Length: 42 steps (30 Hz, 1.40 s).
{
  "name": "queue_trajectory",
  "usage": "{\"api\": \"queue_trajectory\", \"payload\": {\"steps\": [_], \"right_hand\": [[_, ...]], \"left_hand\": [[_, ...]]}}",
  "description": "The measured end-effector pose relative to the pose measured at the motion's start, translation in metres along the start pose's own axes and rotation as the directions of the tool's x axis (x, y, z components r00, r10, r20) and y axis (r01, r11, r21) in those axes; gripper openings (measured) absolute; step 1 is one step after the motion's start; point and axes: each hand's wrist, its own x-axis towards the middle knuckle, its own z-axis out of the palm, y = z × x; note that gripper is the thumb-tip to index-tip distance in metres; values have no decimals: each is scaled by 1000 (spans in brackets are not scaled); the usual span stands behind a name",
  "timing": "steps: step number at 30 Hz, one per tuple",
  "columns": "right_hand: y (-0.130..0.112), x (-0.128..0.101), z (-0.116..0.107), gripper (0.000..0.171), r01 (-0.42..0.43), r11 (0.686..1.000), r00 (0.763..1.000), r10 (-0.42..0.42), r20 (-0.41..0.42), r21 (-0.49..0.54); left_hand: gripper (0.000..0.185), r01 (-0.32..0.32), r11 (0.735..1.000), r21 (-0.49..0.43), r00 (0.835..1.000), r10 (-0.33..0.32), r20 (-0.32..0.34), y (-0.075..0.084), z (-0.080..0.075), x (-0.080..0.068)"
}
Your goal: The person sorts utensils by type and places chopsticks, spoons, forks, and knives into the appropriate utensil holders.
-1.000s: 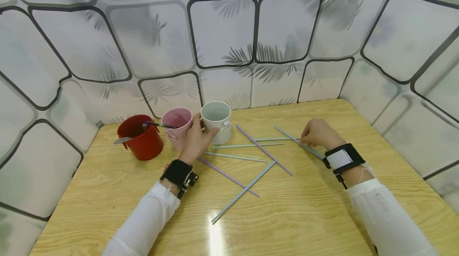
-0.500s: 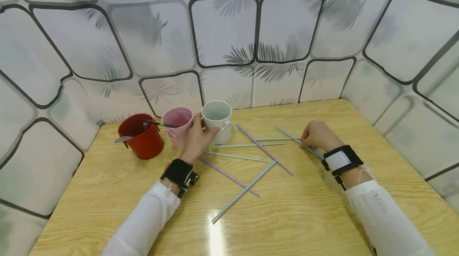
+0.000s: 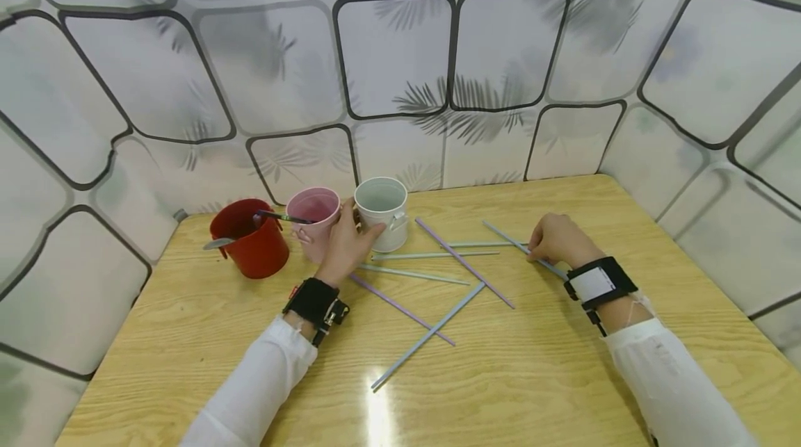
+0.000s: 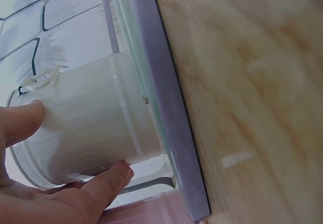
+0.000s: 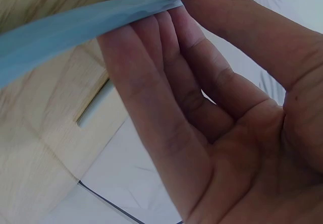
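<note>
L hand (image 3: 347, 242) grips the white cup (image 3: 382, 214), fingers and thumb curled round its side; the wrist view shows the thumb on one side of the ribbed wall and a fingertip (image 4: 113, 176) on the other. Cup stands upright near the table's (image 3: 532, 377) far edge, left of centre, touching or just beside the pink cup (image 3: 311, 221). Red cup (image 3: 250, 238) sits further left, nr the far left corner, w/ a spoon (image 3: 215, 243) sticking out over its rim. A dark-handled tool (image 3: 281, 217) lies across the gap betw red and pink rims.

R hand (image 3: 557, 240) is at the right side of the table, fingers curled, pinching a blue straw (image 3: 507, 238) betw thumb and fingertips; the wrist view shows the straw's end (image 5: 86, 24) held against the finger pads by the thumb. That straw runs from the hand toward the far edge, low over the table; can't tell if it touches the wood.

More straws lie loose mid-table betw the two hands: a purple one (image 3: 464, 263) slanting from nr the white cup toward the right, another purple (image 3: 400, 308) closer to the near edge, a long blue one (image 3: 428, 336) crossing toward the near edge, and pale ones (image 3: 432, 254) lying roughly parallel to the far edge, just beside the white cup. Both wrists wear black straps; sleeves white.
</note>
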Motion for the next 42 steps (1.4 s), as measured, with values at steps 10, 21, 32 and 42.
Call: {"api": "queue_trajectory", "payload": {"steps": [10, 21, 32, 42], "right_hand": [[4, 0, 0, 12, 3, 1000, 1000, -3, 1, 19], [3, 0, 1, 11, 32, 999, 999, -32, 0, 9], [-5, -3, -4, 11, 21, 1000, 1000, -21, 4, 19], [-24, -6, -16, 7, 54, 998, 998, -53, -33, 33]], "left_hand": [[72, -25, 1000, -4, 1000, 25, 9, -2, 0, -1], [72, -30, 1000, -4, 1000, 30, 8, 0, -2, -2], [72, -34, 999, -6, 999, 34, 8, -1, -1, -1], [71, -23, 1000, 0, 1000, 23, 4, -1, 0, -1]]}}
